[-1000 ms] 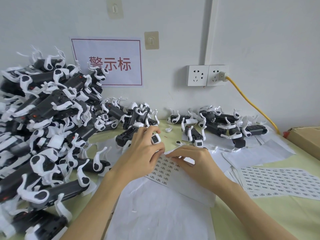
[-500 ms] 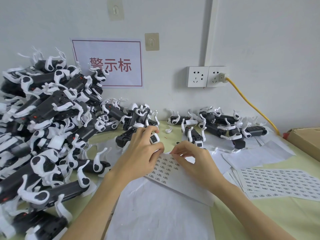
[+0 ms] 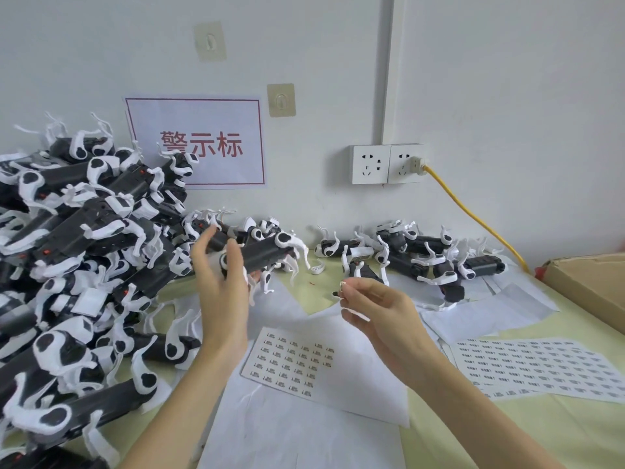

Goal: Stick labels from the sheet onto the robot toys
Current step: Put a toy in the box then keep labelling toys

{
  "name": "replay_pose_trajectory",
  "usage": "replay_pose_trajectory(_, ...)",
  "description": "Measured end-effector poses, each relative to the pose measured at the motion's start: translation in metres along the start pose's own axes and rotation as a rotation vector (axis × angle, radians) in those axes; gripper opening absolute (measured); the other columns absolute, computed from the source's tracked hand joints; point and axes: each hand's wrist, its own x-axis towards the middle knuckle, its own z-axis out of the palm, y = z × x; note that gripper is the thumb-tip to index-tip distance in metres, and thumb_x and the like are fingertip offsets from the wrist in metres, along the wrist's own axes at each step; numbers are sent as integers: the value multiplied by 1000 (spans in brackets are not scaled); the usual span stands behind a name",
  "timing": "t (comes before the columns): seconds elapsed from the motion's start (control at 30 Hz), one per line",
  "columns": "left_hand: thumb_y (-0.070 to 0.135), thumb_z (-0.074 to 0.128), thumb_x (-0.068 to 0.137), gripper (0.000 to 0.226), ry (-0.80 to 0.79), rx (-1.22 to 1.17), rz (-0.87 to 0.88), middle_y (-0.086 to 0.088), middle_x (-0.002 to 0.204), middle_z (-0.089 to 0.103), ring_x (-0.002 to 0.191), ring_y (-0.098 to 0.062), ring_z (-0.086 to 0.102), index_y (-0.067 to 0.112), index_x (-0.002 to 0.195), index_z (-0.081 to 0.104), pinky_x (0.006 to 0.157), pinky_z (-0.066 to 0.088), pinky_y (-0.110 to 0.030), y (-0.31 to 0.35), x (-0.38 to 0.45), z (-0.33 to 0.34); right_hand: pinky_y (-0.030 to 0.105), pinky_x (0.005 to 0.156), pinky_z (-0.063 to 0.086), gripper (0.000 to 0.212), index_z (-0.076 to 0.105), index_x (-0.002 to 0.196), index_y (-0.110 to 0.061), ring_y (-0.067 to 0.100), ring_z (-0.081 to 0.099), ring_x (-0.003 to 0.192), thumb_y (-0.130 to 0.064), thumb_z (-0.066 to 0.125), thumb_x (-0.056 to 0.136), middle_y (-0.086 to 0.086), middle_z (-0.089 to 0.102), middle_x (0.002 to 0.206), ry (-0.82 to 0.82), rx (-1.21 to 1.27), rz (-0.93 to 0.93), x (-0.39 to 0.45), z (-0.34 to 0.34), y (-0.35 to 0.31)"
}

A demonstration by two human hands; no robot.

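My left hand [image 3: 221, 292] is raised above the table and grips a black-and-white robot toy [image 3: 270, 253] by its near end, the toy lying roughly level. My right hand [image 3: 378, 311] is lifted to the right of it and pinches a small label [image 3: 342, 286] between thumb and forefinger, a short gap away from the toy. The label sheet [image 3: 291, 362], partly peeled, lies flat on white paper below both hands.
A tall heap of robot toys [image 3: 77, 265] fills the left side. A smaller group of toys [image 3: 416, 255] lies by the wall at right. A second full label sheet [image 3: 537, 365] lies at right, next to a cardboard box [image 3: 588, 286]. A yellow cable [image 3: 473, 214] hangs from the wall socket.
Both hands rose off the label sheet. My left hand lifted the robot toy up. My right hand peeled off a label and carries it toward the toy.
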Motion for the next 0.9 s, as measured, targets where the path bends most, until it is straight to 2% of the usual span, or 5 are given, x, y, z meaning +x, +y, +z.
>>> replay_pose_trajectory(0.1,38,62,105,28,-78,-236,-336,-8,89,56,96,-34,60,12,99,52,95,59,-44,1,-4,8,28,81,58,18,79,102,-9,15,67,81,-16,81,86,5,69,92,-98,225,76,0,1,-6)
replay_pose_trajectory(0.3,26,82,82,32,-348,-353,-489,-17,93,71,97,-41,70,1,95,67,96,60,-45,-2,-29,26,24,83,58,24,80,102,-8,15,69,82,-16,82,79,6,71,92,-95,260,30,1,-2,-11)
replay_pose_trajectory(0.5,39,96,63,68,-651,-19,-400,-14,109,76,100,-29,72,12,111,56,104,52,-46,-6,-39,23,21,83,58,13,82,94,-9,15,71,82,-11,78,82,8,75,91,-41,188,-45,2,-6,-17)
replay_pose_trajectory(0.6,35,93,64,81,-712,70,-341,-5,115,75,109,-21,73,43,133,52,105,51,-41,-9,-42,22,22,85,58,23,79,106,-7,19,73,88,-12,78,84,12,76,94,-70,79,-68,0,-4,-15)
replay_pose_trajectory(0.9,13,74,98,66,-747,-71,-192,-8,104,73,97,-22,72,57,141,51,79,57,-20,-13,-44,25,26,89,57,25,79,101,-6,23,72,89,-24,83,84,12,76,94,-152,-25,-86,-4,3,-16)
